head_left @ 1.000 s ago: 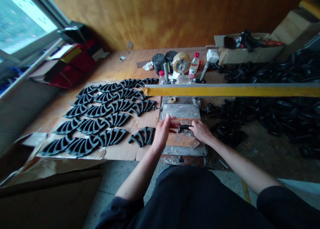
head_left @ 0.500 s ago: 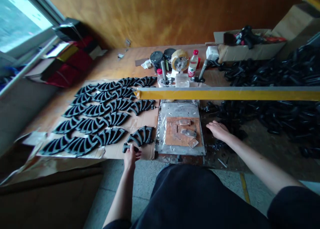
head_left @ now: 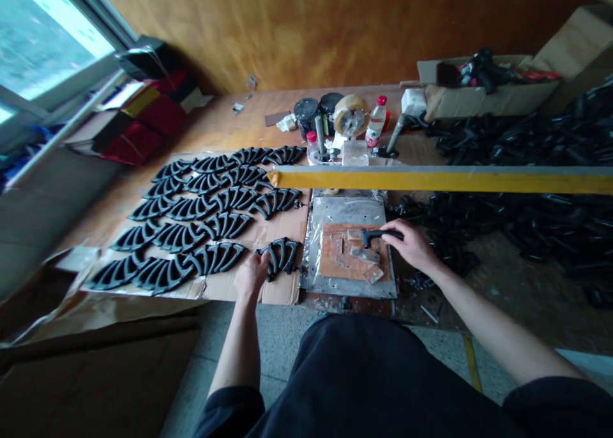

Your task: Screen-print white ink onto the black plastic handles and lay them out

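Window point(head_left: 43, 36) is far left of plate point(head_left: 352, 209), the steel sheet in mid-frame. Red bags point(head_left: 143, 138) lie left of plate, beyond the bench. Cardboard point(head_left: 287, 292) covers the bench directly left of plate and carries rows of black arched parts point(head_left: 201, 214), laid in nested lines.

Left hand point(head_left: 249, 275) is just left of plate, at the front of the cardboard. Its fingers point(head_left: 258, 264) touch the lower left of one separate arched part point(head_left: 282, 256), the part nearest plate. Can't tell whether it has a real grip or is just pressing. That part looks stiff and fairly light, probably moulded. Best hold looks like the thick outer arc, not the thin ribs.

Behind plate: jars point(head_left: 306, 115), tape point(head_left: 349, 115), bottle point(head_left: 376, 124). Yellow bar point(head_left: 431, 179) spans the bench just behind plate, running off right.

On plate: orange board point(head_left: 340, 253) under clear film, with small metal strips on top. Right hand point(head_left: 412, 243) is closed around black handle point(head_left: 380, 235), whose end sticks out over the right part of the board. Handle looks rigid and easy to hold by its straight shank; the matte surface shouldn't slip much.

Pile point(head_left: 541, 234) of black parts sits right of plate. Carton point(head_left: 483, 87) is behind and right of plate.
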Demonstrator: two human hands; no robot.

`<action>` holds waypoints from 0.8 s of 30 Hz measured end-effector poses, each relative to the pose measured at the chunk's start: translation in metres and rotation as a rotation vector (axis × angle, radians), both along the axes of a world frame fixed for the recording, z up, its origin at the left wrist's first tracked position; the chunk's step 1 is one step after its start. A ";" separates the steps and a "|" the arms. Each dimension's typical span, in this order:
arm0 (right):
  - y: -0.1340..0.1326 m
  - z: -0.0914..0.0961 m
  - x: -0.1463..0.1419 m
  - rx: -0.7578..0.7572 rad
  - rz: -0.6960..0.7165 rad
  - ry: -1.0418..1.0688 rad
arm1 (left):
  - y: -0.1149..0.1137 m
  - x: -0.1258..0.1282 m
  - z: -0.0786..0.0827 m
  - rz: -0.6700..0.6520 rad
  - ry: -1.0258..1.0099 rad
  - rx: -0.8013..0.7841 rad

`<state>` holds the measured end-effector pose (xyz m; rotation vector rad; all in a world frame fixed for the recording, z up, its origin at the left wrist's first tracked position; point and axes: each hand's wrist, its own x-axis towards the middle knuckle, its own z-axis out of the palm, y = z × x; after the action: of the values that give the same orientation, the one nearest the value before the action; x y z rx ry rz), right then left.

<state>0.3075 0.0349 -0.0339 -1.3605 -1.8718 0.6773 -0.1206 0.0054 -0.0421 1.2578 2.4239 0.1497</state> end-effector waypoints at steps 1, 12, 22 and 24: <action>-0.004 -0.004 -0.012 0.010 0.044 0.003 | 0.007 0.012 0.010 -0.037 0.040 0.036; -0.026 -0.027 -0.058 0.129 0.160 -0.722 | 0.062 0.151 0.140 -0.323 -0.900 0.887; -0.020 -0.021 -0.044 0.030 0.046 -0.526 | 0.046 0.159 0.145 -0.300 -1.012 0.859; -0.010 -0.017 -0.019 -0.022 -0.083 -0.396 | 0.036 0.153 0.139 -0.292 -1.030 0.813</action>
<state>0.2881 0.0253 -0.0505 -1.6708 -2.0992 0.4068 0.0327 0.0414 0.0970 1.3099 1.2634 1.4008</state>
